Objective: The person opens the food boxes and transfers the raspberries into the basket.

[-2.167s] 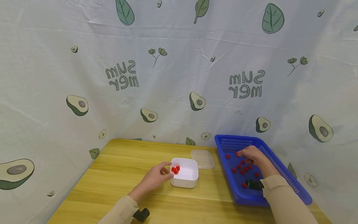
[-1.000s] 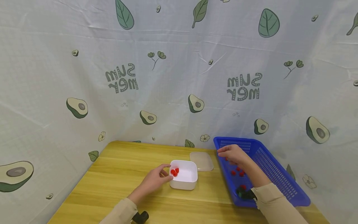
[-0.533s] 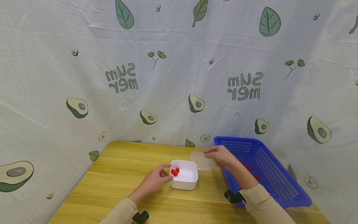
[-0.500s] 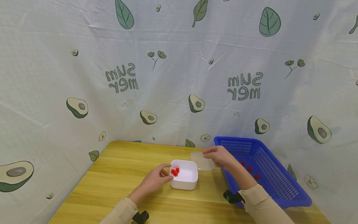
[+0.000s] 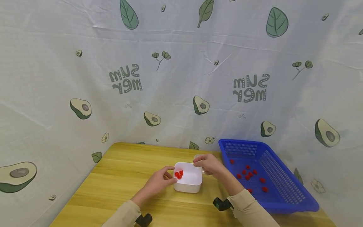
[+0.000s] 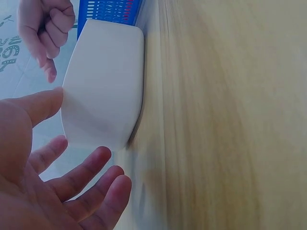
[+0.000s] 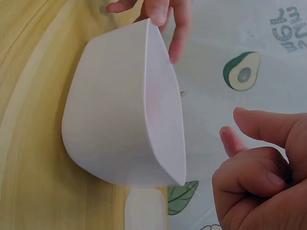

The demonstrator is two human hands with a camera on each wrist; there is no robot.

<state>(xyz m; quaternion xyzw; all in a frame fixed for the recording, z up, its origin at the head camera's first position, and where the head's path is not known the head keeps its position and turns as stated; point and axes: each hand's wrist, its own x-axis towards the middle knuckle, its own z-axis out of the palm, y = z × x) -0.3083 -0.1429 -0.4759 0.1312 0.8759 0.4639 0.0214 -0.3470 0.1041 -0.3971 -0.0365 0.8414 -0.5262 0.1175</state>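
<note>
A white square box [image 5: 187, 188] stands on the table, with several small red pieces [image 5: 179, 175] in its left side. My left hand [image 5: 158, 182] touches the box's left side with thumb and index fingertips, the other fingers spread in the left wrist view. Over the box's far right rim is my right hand [image 5: 210, 164], thumb and index brought together, the other fingers curled. It holds a small red piece lifted from the blue basket [image 5: 283, 198]; the fingertips hide the piece now. More red pieces [image 5: 247, 177] lie scattered in the basket.
A translucent lid [image 5: 197, 155] lies on the wooden table [image 5: 136, 154] behind the box, partly covered by my right hand. The basket's wall rises to the right of the box. A printed cloth [image 5: 170, 78] hangs behind the table.
My right hand has taken a red piece from the basket and moved left, over the lid, to the box's rim. My left hand has stayed at the box.
</note>
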